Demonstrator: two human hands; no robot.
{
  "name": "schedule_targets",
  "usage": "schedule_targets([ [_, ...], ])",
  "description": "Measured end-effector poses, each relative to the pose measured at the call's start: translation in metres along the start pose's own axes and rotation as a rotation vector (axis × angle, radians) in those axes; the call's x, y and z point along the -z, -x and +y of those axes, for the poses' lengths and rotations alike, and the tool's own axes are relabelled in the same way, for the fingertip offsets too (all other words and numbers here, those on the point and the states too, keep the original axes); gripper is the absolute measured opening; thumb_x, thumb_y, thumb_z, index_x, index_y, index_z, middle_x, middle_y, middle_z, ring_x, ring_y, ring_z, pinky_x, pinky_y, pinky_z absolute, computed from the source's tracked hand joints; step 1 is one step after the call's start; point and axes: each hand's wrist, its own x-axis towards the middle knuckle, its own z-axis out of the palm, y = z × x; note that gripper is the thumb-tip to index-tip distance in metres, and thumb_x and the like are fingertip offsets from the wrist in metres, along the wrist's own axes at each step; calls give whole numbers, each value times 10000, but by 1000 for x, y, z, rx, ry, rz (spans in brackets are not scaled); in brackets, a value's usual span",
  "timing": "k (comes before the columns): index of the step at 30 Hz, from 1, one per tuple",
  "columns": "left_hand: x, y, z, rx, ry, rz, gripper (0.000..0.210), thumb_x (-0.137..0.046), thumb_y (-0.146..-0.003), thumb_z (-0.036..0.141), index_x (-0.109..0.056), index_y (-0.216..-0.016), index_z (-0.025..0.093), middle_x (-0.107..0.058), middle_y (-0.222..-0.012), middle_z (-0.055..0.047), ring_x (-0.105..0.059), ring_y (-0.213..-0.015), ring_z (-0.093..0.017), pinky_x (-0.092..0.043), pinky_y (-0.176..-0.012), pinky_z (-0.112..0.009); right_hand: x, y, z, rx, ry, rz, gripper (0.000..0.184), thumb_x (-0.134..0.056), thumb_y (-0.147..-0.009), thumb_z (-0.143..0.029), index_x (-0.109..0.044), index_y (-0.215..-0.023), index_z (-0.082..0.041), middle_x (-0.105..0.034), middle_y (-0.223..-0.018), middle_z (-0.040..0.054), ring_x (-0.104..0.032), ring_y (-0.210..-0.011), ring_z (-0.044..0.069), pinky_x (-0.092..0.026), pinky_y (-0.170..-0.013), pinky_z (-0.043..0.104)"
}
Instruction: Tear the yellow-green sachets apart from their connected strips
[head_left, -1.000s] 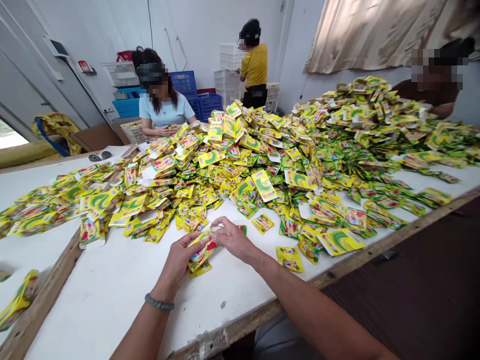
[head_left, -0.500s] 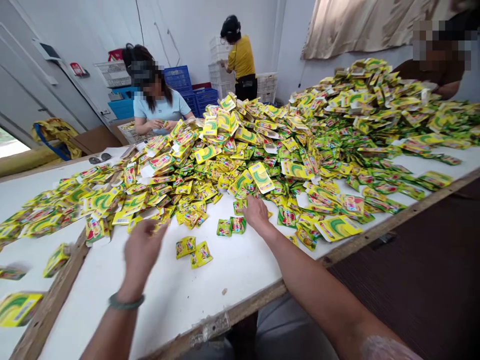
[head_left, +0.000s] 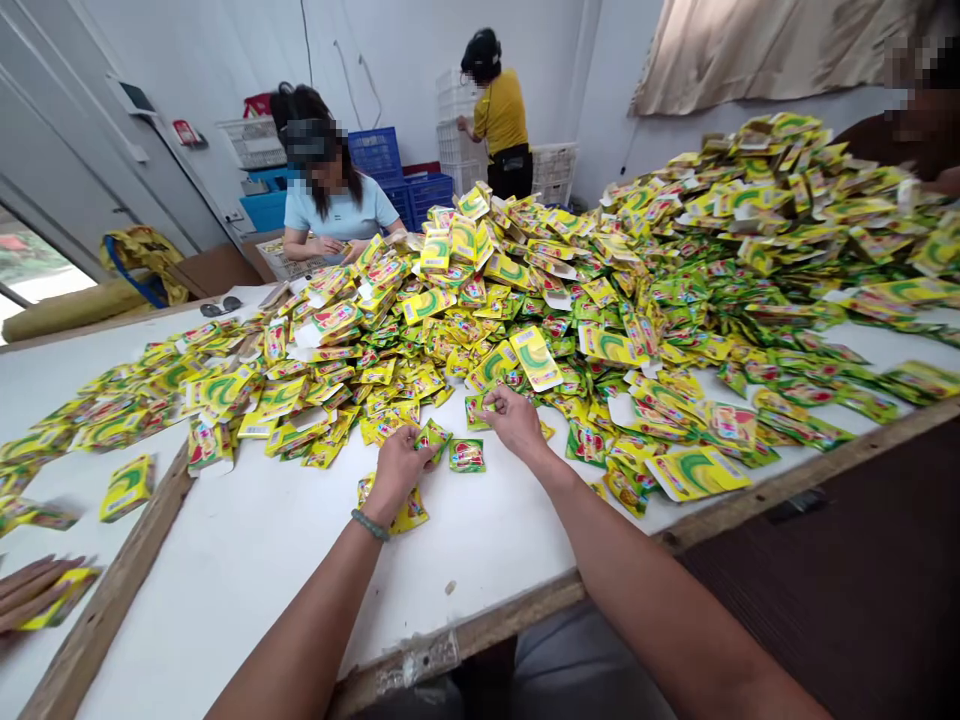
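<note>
My left hand pinches a small green sachet between thumb and fingertips, just above the white tabletop. Under and in front of its wrist lie yellow sachets, partly covered by the hand. Between my hands a green sachet with red print lies flat. My right hand has its fingers closed at the edge of another green sachet, whose right side they hide. Beyond both hands rises a big pile of sachets and flat yellow boxes.
A wooden strip divides the table at left; past it lie a yellow box and another person's hand on a yellow packet. Two people stand or sit behind the pile, another at far right. The table's wooden edge runs before me.
My left hand has moved right and now grips one of the green sachets from the table. My right hand stays near the same sachet. Another person's hand has appeared at left.
</note>
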Motion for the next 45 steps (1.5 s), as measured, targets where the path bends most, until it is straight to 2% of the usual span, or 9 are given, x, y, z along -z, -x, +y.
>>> schedule_targets([
  [5,34,16,4,111,191,-64,442,-803,-472,371,-534,-752,160,-520,-569,59,-500,-509,-96,-434,-513,-229,1,7,0,95,21,-60,51,-578,-735,-237,-598,-746,-192,-543,-656,-22,-502,-630,127,-383,-605,236],
  [11,87,30,5,63,228,115,383,-786,-528,369,-565,-738,137,-536,-562,53,-479,-475,-71,-354,-460,-195,-9,33,-24,307,325,95,146,-549,-818,-260,-670,-848,-183,-577,-1044,93,-487,-1003,218,-367,-910,368],
  [16,86,34,-12,126,448,158,420,-795,-523,366,-537,-779,155,-568,-618,52,-564,-554,-107,-474,-584,-251,-41,83,-61,662,148,-688,212,-642,-731,-234,-677,-940,-242,-664,-997,35,-570,-979,191,-425,-895,299],
  [18,81,35,-18,123,488,121,424,-791,-538,356,-533,-814,162,-524,-560,78,-548,-509,-100,-483,-597,-264,-48,96,-64,710,173,-766,317,-618,-693,-118,-675,-966,-269,-676,-1004,28,-583,-987,196,-419,-906,288],
  [26,76,35,-22,35,356,-10,370,-754,-601,355,-595,-857,139,-607,-665,6,-558,-584,-113,-423,-553,-220,-43,67,-50,313,-154,-577,245,-480,-833,-239,-626,-1027,-200,-664,-954,30,-601,-876,167,-462,-764,274],
  [34,53,43,-8,15,397,-229,283,-694,-690,375,-634,-843,144,-639,-725,-16,-556,-648,-123,-423,-637,-234,-46,60,-42,91,-240,-448,207,-654,-682,-280,-575,-858,-206,-588,-733,-43,-541,-663,117,-412,-574,207],
  [38,45,42,-4,71,474,-180,389,-798,-553,315,-621,-859,153,-656,-712,-9,-596,-688,-151,-446,-685,-256,-43,63,-40,-78,-361,-366,463,-726,-583,-253,-551,-1009,-214,-610,-818,-24,-563,-691,122,-442,-592,221],
  [42,40,41,-1,94,524,-151,441,-816,-526,315,-599,-877,158,-657,-688,-4,-590,-659,-141,-442,-644,-235,-38,62,-45,-98,-574,-541,275,-682,-650,-305,-613,-880,-171,-633,-781,10,-590,-709,141,-476,-649,256],
  [45,39,42,2,82,481,-105,480,-790,-570,370,-574,-951,173,-675,-719,-20,-585,-632,-142,-438,-606,-238,-21,45,-46,-62,-538,-278,243,-638,-698,-349,-620,-845,-156,-620,-724,20,-581,-669,148,-483,-638,276],
])
